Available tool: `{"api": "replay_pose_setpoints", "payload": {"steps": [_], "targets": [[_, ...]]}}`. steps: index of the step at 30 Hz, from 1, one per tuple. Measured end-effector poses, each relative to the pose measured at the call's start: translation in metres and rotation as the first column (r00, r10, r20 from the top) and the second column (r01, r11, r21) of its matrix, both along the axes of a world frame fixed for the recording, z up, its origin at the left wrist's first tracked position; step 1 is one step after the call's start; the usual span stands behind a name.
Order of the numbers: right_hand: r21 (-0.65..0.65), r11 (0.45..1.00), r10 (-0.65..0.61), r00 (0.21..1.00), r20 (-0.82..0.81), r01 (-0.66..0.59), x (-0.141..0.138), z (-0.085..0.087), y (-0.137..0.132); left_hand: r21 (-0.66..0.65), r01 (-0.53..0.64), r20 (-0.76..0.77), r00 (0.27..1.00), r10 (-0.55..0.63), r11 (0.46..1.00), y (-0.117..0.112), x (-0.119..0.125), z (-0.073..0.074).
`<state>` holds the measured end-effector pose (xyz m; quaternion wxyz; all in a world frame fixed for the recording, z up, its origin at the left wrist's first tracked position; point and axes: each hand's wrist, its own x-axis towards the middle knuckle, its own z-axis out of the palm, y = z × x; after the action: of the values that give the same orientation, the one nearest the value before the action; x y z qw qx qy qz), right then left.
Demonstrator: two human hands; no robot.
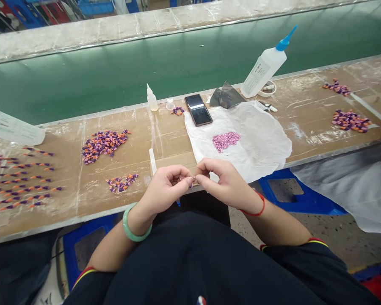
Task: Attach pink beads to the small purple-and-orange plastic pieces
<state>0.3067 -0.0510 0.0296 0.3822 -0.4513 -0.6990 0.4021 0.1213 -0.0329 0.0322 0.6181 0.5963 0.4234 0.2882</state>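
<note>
Both my hands meet at the table's front edge, fingertips almost touching. My left hand, with a green bangle at the wrist, is closed in a pinch on a small purple piece mostly hidden by the fingers. Thumb and forefinger of my right hand, which has a red cord at the wrist, close on a tiny pinkish bit at the same spot; its kind is too small to tell. Just beyond lies a white cloth bearing a heap of small pink pieces. Left of my hands is a small group of purple-and-orange pieces.
A larger purple-and-orange pile and rows of similar pieces lie left. A dropper bottle, a phone and a tall blue-tipped bottle stand or lie along the back, before a green belt. Another person's arm shows at right.
</note>
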Motion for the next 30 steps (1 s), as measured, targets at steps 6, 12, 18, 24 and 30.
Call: {"api": "replay_pose_setpoints", "payload": {"steps": [6, 12, 18, 24, 30], "targets": [[-0.021, 0.996, 0.082, 0.995, 0.050, -0.081, -0.001, -0.002, 0.000, -0.007, 0.086, -0.100, 0.991, -0.086, 0.996, 0.001, -0.005, 0.002], [-0.116, 0.985, 0.125, 0.992, -0.034, -0.128, -0.004, 0.000, 0.001, -0.085, 0.043, 0.032, 0.999, -0.041, 0.995, 0.002, -0.016, 0.005], [-0.070, 0.985, 0.158, 0.987, -0.008, -0.158, -0.010, -0.001, 0.004, -0.060, -0.075, 0.065, 0.995, 0.079, 0.995, -0.004, -0.032, -0.002], [0.059, 0.983, 0.160, 0.971, 0.176, -0.173, -0.019, -0.016, 0.014, 0.140, -0.133, -0.067, 0.987, 0.143, 0.981, -0.014, -0.044, -0.011], [0.128, 0.956, 0.205, 0.911, 0.359, -0.265, -0.025, -0.033, 0.029, 0.262, -0.114, -0.095, 0.985, 0.143, 0.958, -0.014, -0.055, -0.016]]}}
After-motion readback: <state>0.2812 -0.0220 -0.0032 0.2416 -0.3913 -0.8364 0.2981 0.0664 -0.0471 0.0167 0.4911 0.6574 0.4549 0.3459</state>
